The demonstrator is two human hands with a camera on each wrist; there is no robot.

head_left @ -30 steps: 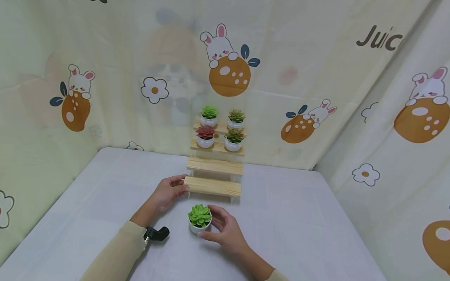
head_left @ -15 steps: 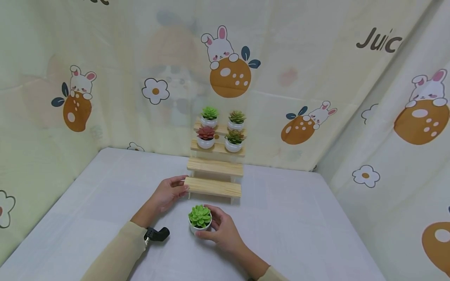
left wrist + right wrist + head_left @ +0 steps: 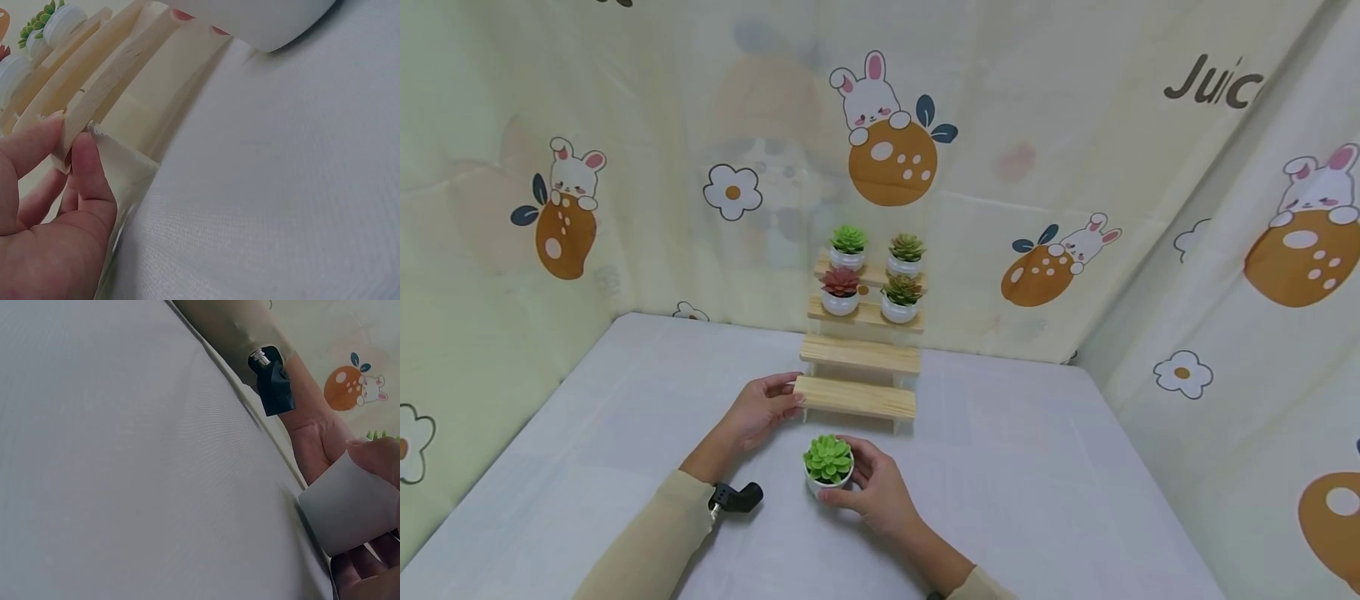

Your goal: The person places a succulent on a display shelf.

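Fingers of the right hand (image 3: 867, 492) are curling around the potted succulent (image 3: 828, 467) on the table (image 3: 1037, 483), while the left hand (image 3: 758, 410) is pinching the wooden stand's (image 3: 855, 397) lowest step just behind.

The right hand (image 3: 868, 492) has closed around the green succulent pot (image 3: 828, 465).
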